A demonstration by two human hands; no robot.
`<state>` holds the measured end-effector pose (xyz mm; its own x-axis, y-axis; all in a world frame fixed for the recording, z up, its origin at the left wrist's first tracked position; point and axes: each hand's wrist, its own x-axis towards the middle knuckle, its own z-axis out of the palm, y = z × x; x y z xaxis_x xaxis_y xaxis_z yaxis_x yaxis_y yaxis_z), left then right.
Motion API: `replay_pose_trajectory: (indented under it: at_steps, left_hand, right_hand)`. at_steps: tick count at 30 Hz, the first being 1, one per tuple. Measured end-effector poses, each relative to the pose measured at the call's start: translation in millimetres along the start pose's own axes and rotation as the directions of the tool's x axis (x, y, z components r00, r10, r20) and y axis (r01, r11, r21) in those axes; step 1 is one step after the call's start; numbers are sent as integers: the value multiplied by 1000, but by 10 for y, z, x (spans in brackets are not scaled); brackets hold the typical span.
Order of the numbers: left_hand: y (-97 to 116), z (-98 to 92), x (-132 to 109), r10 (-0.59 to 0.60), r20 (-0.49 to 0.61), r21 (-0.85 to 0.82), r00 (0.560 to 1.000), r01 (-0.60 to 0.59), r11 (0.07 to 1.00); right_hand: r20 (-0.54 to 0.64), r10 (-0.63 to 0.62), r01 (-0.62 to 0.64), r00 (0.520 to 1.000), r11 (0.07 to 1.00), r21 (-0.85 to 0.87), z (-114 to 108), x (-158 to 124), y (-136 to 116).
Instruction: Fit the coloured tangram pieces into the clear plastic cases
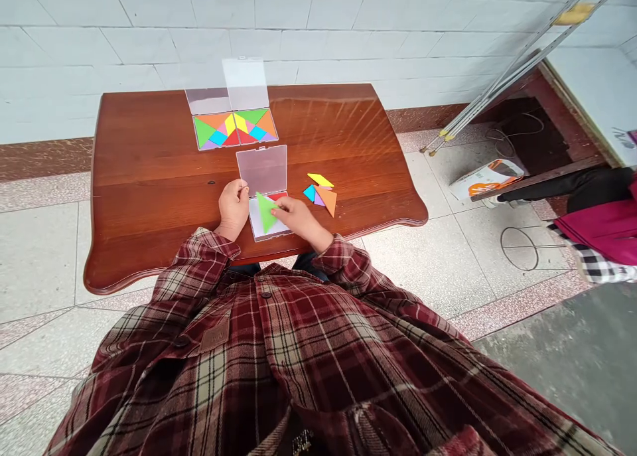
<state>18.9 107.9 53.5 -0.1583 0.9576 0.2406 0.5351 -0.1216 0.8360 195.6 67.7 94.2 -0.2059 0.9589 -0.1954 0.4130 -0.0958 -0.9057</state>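
An open clear plastic case lies on the wooden table near its front edge. My left hand is curled against the case's left side and steadies it. My right hand pinches a green triangle and holds it over the case's tray, where a red piece shows. Loose yellow, blue, purple and orange pieces lie just right of the case.
Two more open clear cases filled with coloured pieces sit at the table's back. A white tiled wall stands behind. On the floor to the right are metal rods, a small box and pink cloth.
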Motion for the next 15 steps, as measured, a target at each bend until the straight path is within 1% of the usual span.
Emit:
replay_pose_trajectory:
  at_steps: [2, 4, 6, 8, 10, 12, 13, 14, 15]
  left_hand:
    - [0, -3, 4, 0, 2, -8, 1000, 0, 1000]
    - [-2, -4, 6, 4, 6, -11, 1000, -4, 1000]
    - [-5, -4, 6, 7, 8, -7, 1000, -7, 1000]
    - [-10, -6, 5, 8, 10, -2, 1000, -8, 1000]
    - [-17, -10, 5, 7, 13, 4, 1000, -7, 1000]
    - [-24, -15, 7, 7, 15, 10, 1000, -7, 1000]
    - [-27, -17, 9, 7, 16, 11, 1000, -8, 1000]
    - [-30, -19, 10, 9, 17, 12, 1000, -9, 1000]
    - [-31, -20, 12, 10, 18, 12, 1000, -10, 1000]
  right_hand:
    - [-100, -8, 15, 995, 998, 67, -278, -34, 67]
    - [-226, 35, -17, 974, 996, 83, -623, -67, 177]
    - [-371, 77, -54, 925, 996, 72, -968, -97, 325]
    - [-460, 134, -121, 878, 991, 59, -1245, -121, 489]
    - [-467, 230, -225, 854, 972, 67, -1420, -136, 645]
    - [-432, 308, -310, 847, 948, 69, -1502, -137, 773]
    - [-422, 321, -331, 848, 942, 51, -1519, -132, 821]
    - [-429, 307, -334, 850, 942, 13, -1527, -124, 857]
    - [-451, 267, -322, 852, 946, -48, -1528, -115, 877]
